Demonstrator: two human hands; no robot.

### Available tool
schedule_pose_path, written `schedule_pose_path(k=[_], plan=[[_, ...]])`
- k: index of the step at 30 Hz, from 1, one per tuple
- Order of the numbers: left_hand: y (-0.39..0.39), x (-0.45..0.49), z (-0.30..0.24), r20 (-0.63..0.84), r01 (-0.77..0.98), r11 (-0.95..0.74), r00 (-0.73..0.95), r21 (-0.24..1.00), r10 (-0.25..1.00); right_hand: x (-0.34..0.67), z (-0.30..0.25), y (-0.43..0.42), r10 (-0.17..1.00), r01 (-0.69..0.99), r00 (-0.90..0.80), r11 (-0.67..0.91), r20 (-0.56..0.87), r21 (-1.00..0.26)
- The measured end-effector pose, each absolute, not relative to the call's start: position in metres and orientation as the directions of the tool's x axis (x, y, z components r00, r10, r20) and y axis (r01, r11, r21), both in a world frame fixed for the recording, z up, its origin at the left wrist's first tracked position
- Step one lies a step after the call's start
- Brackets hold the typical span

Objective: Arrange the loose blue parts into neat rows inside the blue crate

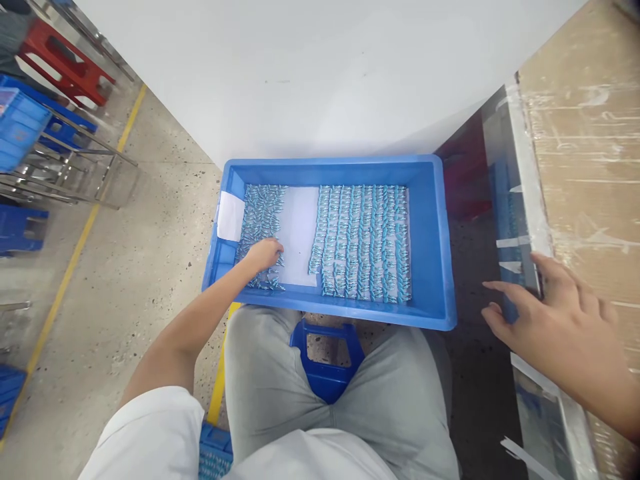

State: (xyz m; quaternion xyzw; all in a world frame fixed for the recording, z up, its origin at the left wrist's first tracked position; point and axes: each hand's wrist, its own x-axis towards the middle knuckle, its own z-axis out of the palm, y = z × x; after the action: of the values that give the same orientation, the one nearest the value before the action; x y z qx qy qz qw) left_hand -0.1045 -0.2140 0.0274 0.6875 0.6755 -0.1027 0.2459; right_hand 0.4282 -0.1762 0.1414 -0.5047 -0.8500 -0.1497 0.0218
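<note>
A blue plastic crate (435, 267) rests in front of my knees on the floor. Inside it lie several neat rows of small light-blue parts (363, 243) on white paper, with a looser heap of the same parts (260, 213) at the left. My left hand (264, 255) reaches into the crate and rests on that heap, fingers curled down among the parts; what they hold is hidden. My right hand (550, 313) is out to the right, fingers spread, touching the edge of a workbench (530, 200).
A white wall (320, 67) stands right behind the crate. The blue stool (327, 363) I sit on shows between my legs. At the far left are metal racks with blue bins (20, 127), a red stool (65, 63) and a yellow floor line (75, 253).
</note>
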Motion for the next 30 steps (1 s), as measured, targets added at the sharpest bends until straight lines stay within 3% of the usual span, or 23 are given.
schedule_pose_path(k=[6,18,30], plan=[[-0.211,-0.092,0.024,-0.485,0.991,0.012,0.055,0.135,0.873,0.427,0.142,-0.176,0.868,0.875,-0.467,0.427,0.166,0.229],[-0.231,-0.035,0.035,-0.606,0.965,0.234,-0.117,0.118,0.787,0.426,0.143,-0.175,0.864,0.872,-0.472,0.429,0.173,0.236],[-0.237,-0.009,0.014,-0.644,0.899,0.357,-0.12,0.252,0.755,0.425,0.143,-0.178,0.877,0.88,-0.454,0.414,0.159,0.232]])
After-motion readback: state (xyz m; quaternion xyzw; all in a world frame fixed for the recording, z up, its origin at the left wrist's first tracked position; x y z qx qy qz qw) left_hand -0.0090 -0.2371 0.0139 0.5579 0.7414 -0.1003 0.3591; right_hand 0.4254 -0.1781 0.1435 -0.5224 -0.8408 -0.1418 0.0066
